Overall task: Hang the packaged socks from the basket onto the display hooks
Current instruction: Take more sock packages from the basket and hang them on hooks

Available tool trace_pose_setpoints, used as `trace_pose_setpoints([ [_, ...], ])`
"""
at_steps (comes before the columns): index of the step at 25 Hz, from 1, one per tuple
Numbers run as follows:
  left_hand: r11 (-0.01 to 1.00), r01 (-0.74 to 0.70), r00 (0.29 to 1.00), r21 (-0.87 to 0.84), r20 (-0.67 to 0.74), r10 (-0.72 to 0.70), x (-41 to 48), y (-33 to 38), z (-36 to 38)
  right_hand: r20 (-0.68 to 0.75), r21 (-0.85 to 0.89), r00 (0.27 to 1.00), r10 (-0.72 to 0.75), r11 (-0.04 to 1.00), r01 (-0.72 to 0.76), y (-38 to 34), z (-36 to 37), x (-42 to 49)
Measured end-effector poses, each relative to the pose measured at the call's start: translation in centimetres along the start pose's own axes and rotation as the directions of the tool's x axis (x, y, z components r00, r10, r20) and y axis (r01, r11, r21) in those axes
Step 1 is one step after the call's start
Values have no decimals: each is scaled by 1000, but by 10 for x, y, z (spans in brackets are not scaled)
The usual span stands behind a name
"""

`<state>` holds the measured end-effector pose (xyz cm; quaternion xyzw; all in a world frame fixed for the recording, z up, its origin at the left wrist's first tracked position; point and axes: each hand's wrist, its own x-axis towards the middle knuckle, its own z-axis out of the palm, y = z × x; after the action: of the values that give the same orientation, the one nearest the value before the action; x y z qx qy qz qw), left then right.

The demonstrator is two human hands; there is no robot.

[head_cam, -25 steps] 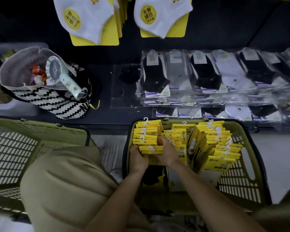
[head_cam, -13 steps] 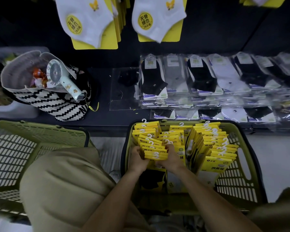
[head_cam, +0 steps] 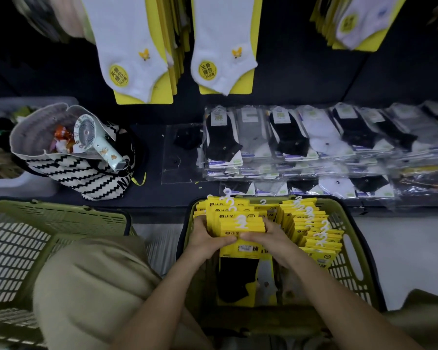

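I logged the stack of sock packs (head_cam: 238, 229) upright in the green basket (head_cam: 359, 251). It was clamped between both hands, the left hand (head_cam: 206, 239) curled round its left edge and the right hand (head_cam: 269, 238) round its right. The cards were yellow, topped with white hooks (head_cam: 242, 220).

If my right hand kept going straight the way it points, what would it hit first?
The stack of yellow sock packs that the right hand grips; beyond it, probably the left hand, though depth is unclear.

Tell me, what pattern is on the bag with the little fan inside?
Black and white zigzag stripes on the bag, clearest in the head view.
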<state>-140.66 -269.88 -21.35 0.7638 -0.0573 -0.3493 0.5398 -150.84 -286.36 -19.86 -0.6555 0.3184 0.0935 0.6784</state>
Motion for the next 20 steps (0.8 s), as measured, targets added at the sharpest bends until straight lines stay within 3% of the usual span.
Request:
trace_pose_setpoints([
  [2,993,-70,997,-91,-24,69,-2,18,2,-17,109,997,-74,991,75,-17,1,-1],
  [5,964,-175,984,-199,-45,170,-7,52,3,-198,206,969,-150,960,191,-43,5,-3],
  [11,898,-332,939,-288,-9,344,-16,119,8,-483,211,821,-305,870,447,-101,-2,-14],
  [20,806,-527,845,-271,-62,532,-26,214,3,-414,166,744,-525,760,629,-196,-39,-55],
])
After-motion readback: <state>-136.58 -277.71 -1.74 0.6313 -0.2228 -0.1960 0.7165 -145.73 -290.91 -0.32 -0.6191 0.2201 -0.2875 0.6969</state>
